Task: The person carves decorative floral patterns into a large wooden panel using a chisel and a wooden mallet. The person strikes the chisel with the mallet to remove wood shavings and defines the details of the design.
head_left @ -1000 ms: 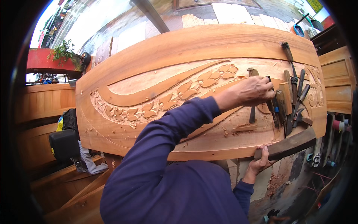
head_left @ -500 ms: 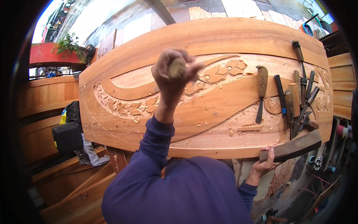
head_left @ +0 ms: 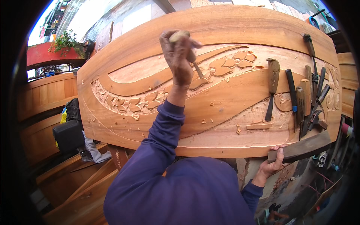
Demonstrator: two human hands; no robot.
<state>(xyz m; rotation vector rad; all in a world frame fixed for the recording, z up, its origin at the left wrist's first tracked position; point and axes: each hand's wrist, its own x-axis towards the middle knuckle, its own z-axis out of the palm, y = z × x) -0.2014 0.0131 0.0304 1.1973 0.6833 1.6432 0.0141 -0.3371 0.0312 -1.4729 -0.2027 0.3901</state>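
My left hand (head_left: 176, 56) is closed around a chisel with a pale wooden handle (head_left: 180, 36), held over the floral carving on a large wooden panel (head_left: 157, 30); its narrow blade points down to a carved leaf near the middle. At the panel's lower right edge, my right hand (head_left: 272, 165) grips a long, dark wooden block (head_left: 303, 148). Loose wood shavings lie on the carved surface. Right of my left hand lie several carving tools: a wide chisel (head_left: 273, 75), a black-handled one with blue tape (head_left: 291, 90), and others bunched beside them (head_left: 309, 48).
Wooden panels (head_left: 45, 92) stand at the left, beside a black case (head_left: 68, 135) and bag. A red planter with plants (head_left: 45, 54) is behind them, and a metal post (head_left: 164, 5) is beyond the panel. More panels (head_left: 347, 86) and tools line the right side.
My left hand has moved from the tool group leftward to above the carving, bringing a chisel, and has risen slightly. The view has shifted a little; my right hand still holds the block.
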